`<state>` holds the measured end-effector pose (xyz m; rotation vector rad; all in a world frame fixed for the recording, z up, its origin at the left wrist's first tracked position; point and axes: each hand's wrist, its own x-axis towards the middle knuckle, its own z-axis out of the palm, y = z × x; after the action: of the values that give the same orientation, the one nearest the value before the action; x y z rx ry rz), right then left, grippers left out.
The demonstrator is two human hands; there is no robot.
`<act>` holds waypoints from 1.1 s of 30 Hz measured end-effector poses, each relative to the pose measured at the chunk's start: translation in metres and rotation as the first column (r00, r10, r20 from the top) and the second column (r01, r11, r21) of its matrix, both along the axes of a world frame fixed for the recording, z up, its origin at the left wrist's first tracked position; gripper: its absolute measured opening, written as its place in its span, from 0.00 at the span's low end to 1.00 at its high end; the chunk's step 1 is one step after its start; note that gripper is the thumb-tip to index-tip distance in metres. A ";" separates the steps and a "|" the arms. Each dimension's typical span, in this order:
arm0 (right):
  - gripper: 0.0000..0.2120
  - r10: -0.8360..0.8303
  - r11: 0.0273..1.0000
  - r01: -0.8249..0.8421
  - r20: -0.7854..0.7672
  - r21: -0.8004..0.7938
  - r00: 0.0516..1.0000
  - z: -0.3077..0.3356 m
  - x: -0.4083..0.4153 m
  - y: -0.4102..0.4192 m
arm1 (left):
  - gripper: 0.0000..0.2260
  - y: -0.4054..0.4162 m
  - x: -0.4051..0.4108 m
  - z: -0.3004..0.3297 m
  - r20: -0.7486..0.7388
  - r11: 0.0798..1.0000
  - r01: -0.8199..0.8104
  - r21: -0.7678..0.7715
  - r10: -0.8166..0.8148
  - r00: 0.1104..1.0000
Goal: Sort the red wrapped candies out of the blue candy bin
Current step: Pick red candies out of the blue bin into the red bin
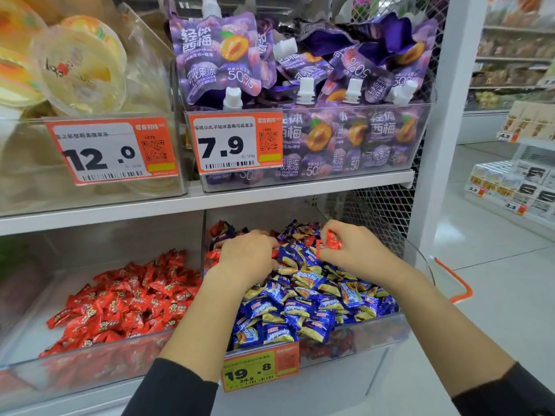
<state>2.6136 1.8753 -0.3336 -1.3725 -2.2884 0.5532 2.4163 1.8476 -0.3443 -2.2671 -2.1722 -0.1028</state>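
While both hands reach into the blue candy bin (387,328) on the lower shelf, the right hand (351,250) is lifted at the bin's back right with its fingers clamped on a small bunch of red wrapped candies (330,242); how many it holds is hard to make out. The left hand (247,253) lies knuckles-up at the bin's back left, fingers curled down into the pile and hidden by the hand itself (whether they hold anything cannot be told). A few more red wrappers (211,254) peek out just left of that hand, against the bin's left wall, and some dark purple wrappers sit behind them. Blue and yellow candies (300,307) fill most of the bin. An orange price tag (260,367) clipped to the bin's front reads 19.8; its smaller print is blurred. Left of the blue bin stands a clear bin of red candies (126,298), its near edge cut off. Above the blue bin, purple spouted pouches (303,85) crowd the upper shelf.
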 end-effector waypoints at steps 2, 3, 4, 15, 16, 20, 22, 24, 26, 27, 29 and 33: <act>0.04 0.066 0.998 -0.066 -0.029 0.003 0.997 0.003 -0.018 -0.006 | 0.20 0.001 0.000 0.000 -0.006 0.999 0.019 -0.037 -0.019 1.000; 0.07 0.088 0.996 -0.088 -0.040 0.008 0.995 0.003 -0.027 -0.008 | 0.19 0.001 -0.001 -0.001 -0.019 0.999 0.028 -0.039 -0.028 0.999; 0.08 0.105 0.994 -0.105 -0.050 0.009 0.993 0.003 -0.036 -0.009 | 0.17 0.000 -0.001 -0.001 -0.024 0.998 0.037 -0.041 -0.038 0.999; 0.16 0.035 0.996 -0.066 0.418 0.060 0.908 -0.001 -0.058 0.004 | 0.15 -0.024 -0.046 0.024 0.158 0.968 -0.202 0.148 0.179 0.971; 0.17 0.012 0.991 -0.068 0.443 0.111 0.896 0.000 -0.059 0.003 | 0.15 -0.026 -0.048 0.023 0.161 0.964 -0.225 0.143 0.202 0.966; 0.17 0.111 0.973 -0.178 0.375 0.150 0.921 -0.001 -0.074 -0.001 | 0.17 -0.033 -0.056 0.020 0.316 0.956 -0.262 0.130 0.211 0.925; 0.19 0.171 0.970 -0.225 0.401 0.092 0.900 -0.006 -0.080 -0.001 | 0.17 -0.037 -0.060 0.020 0.400 0.953 -0.271 0.135 0.198 0.895; 0.22 0.163 0.974 -0.215 0.450 0.068 0.878 -0.009 -0.081 -0.001 | 0.15 -0.042 -0.061 0.020 0.424 0.952 -0.268 0.149 0.183 0.887; 0.24 0.173 0.974 -0.222 0.461 0.053 0.870 -0.011 -0.080 -0.001 | 0.13 -0.046 -0.060 0.020 0.408 0.951 -0.264 0.164 0.178 0.895; 0.24 0.181 0.973 -0.227 0.462 0.045 0.868 -0.013 -0.081 -0.001 | 0.13 -0.048 -0.059 0.020 0.394 0.951 -0.260 0.167 0.177 0.902; 0.23 0.162 0.977 -0.206 0.433 0.056 0.887 -0.016 -0.083 0.000 | 0.13 -0.052 -0.057 0.019 0.375 0.953 -0.248 0.173 0.169 0.911; 0.13 0.091 0.985 -0.131 0.312 0.110 0.946 -0.018 -0.084 0.000 | 0.13 -0.061 -0.053 0.022 0.417 0.943 -0.243 0.226 0.131 0.899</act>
<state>2.5296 1.8748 -0.3516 -1.3502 -2.6101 0.2304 2.3632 1.7861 -0.3223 -2.0042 -2.3577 -0.8778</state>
